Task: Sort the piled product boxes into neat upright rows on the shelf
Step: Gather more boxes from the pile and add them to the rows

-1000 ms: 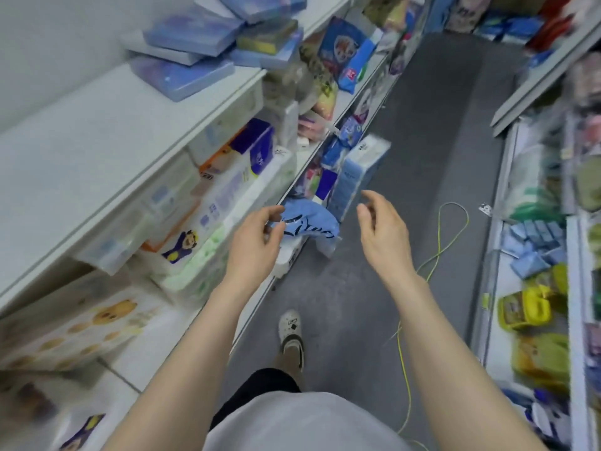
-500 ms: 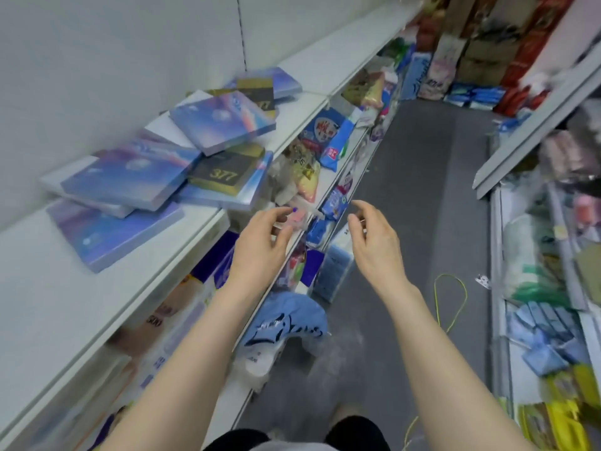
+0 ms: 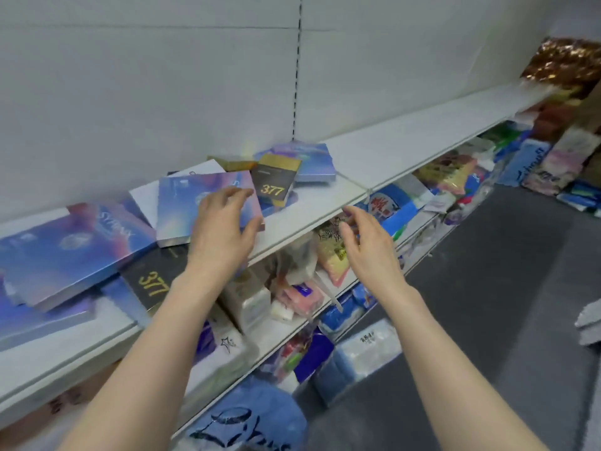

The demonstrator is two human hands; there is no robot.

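Observation:
Flat product boxes lie piled on the white top shelf (image 3: 406, 148). There are iridescent blue ones, such as a large box (image 3: 71, 249) at the left, a tilted box (image 3: 182, 206) in the middle and a far box (image 3: 312, 161). Two black boxes marked 377 (image 3: 274, 183) (image 3: 153, 284) lie among them, with a gold box (image 3: 234, 162) behind. My left hand (image 3: 224, 229) is spread over the right end of the tilted blue box, thumb at its near corner; I cannot tell if it touches. My right hand (image 3: 367, 249) hovers open just off the shelf's front edge, holding nothing.
The shelf's right half is bare white board. Lower shelves hold bagged and wrapped goods (image 3: 328, 252). A blue bag (image 3: 247, 418) bulges out at the bottom and a wrapped pack (image 3: 361, 356) stands on the grey aisle floor (image 3: 487, 288). Stacked goods fill the far end.
My view has swung up and closer to the top shelf. Both hands rose; the left one now reaches over the tilted blue box and the right nears the shelf edge.

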